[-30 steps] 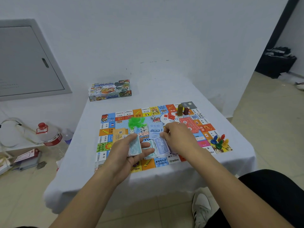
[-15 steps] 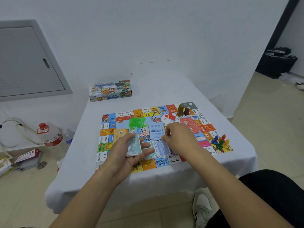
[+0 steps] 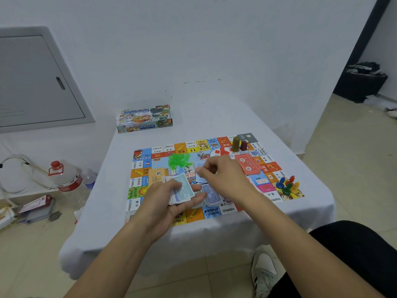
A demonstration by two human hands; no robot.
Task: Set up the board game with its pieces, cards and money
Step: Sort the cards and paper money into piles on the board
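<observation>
The left hand (image 3: 163, 203) covers the board's (image 3: 266, 188) near-left squares and most of the notes (image 3: 181, 189) it holds; only their top edges show. The right hand (image 3: 227, 179) hides part of the blue pile (image 3: 212, 197) beneath it, and whether its pinched fingertips hold anything is unclear. The print on the box (image 3: 145, 119) is too small to read. The shoe (image 3: 264, 274) is cut off at the bottom edge.

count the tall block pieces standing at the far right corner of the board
2. An olive-yellow tall block stands at the board's far right corner, and a shorter dark red block stands right beside it on its right. Others could be hidden behind the hands.
</observation>
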